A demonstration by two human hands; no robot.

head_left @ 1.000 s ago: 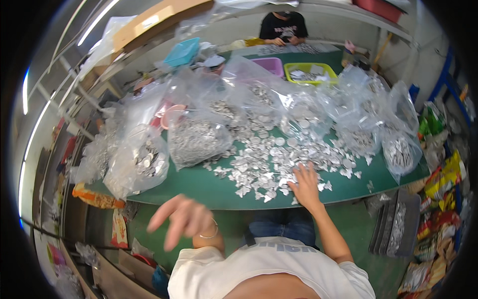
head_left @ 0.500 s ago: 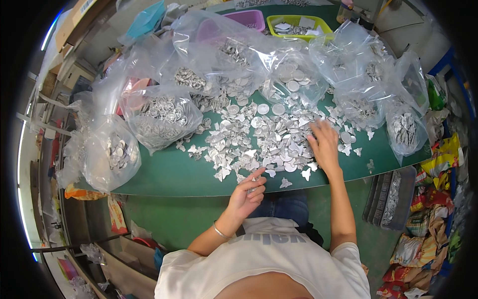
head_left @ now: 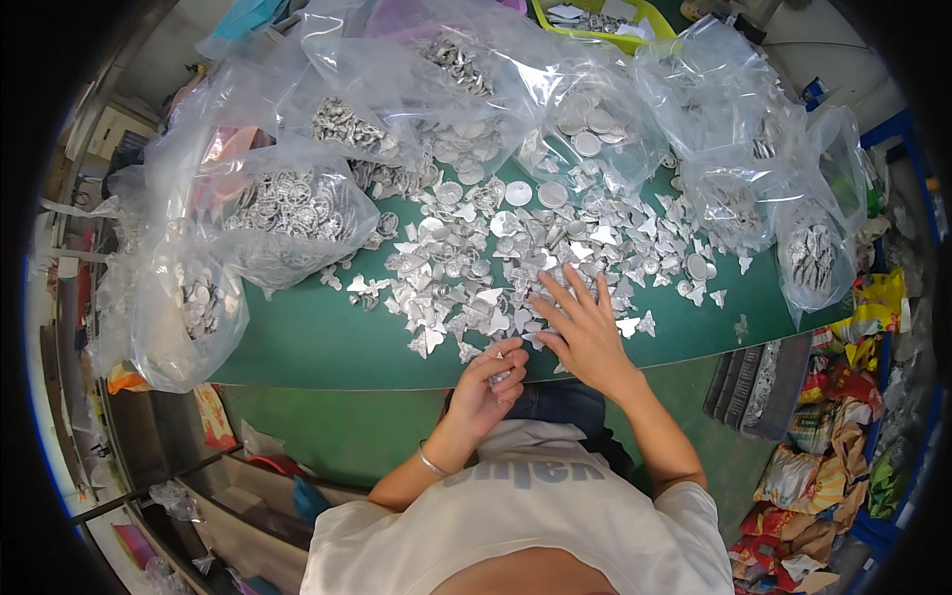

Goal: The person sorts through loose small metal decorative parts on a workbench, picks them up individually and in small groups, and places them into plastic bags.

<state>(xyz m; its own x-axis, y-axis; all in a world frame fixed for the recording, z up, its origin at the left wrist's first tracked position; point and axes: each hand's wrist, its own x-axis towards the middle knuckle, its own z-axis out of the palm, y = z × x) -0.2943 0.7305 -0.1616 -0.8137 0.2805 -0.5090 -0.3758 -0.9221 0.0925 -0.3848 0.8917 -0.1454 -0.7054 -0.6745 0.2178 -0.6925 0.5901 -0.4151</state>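
Note:
A loose heap of flat silver metal pieces (head_left: 466,278), some round and some with pointed outlines, is spread over the green tabletop (head_left: 297,342). My right hand (head_left: 585,332) lies across the near side of this heap, fingers spread and palm down. By the table's front edge my left hand (head_left: 493,382) is closed, its fingers curled round a few small silver metal pieces (head_left: 499,377). Their exact shape is mostly hidden by the fingers.
Clear plastic bags of metal parts (head_left: 297,213) ring the heap on the left, back and right. A yellow-green basket (head_left: 650,38) stands behind them. Below the table's right edge is a dark crate (head_left: 759,392), beside colourful packages (head_left: 823,426).
My right hand has moved left and nearer to me over the heap, its fingers now spread. My left hand has stayed near the table edge. The whole view has shifted slightly.

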